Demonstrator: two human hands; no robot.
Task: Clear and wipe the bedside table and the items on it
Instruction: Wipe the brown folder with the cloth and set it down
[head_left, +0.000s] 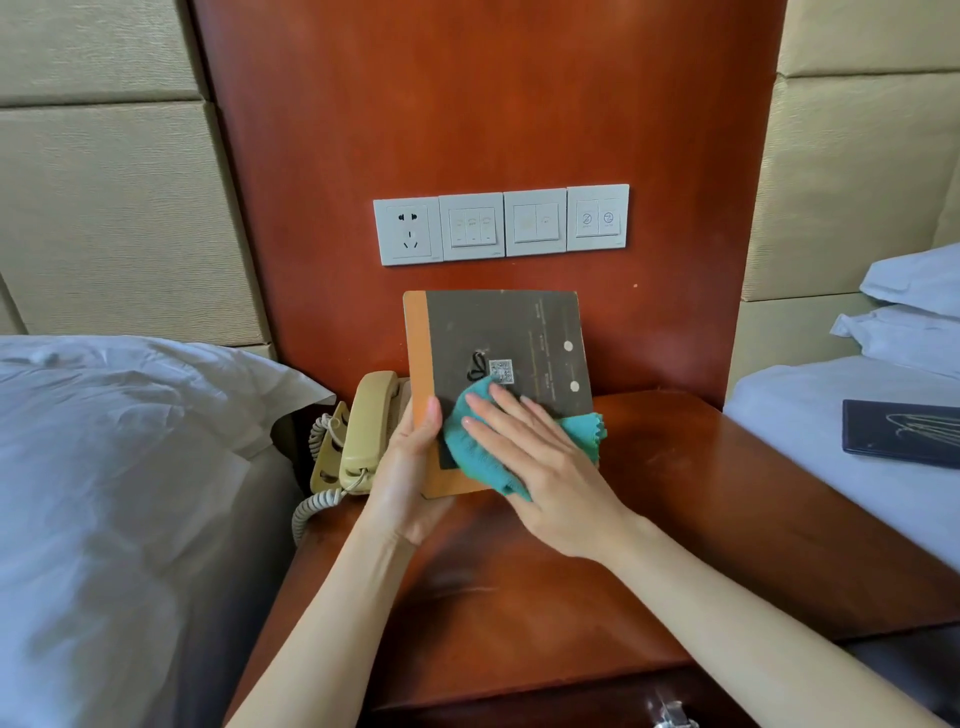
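We see the right hand (540, 467) laid flat, fingers straight, pressing a teal cloth (478, 457) against the lower face of a grey-and-orange folder (498, 343). The left hand (410, 467) grips the folder's orange left edge, thumb over the front, and holds it tilted upright above the bedside table (649, 493). A QR code sticker sits on the folder just above the cloth. Just left of the folder, a beige telephone (363, 431) rests at the table's left rear corner, its coiled cord hanging over the edge. Behind, a row of wall switches (501, 224) is mounted on the wooden panel. A white pillow (130, 395) lies on the left bed; a dark booklet (904, 434) lies on the right bed.
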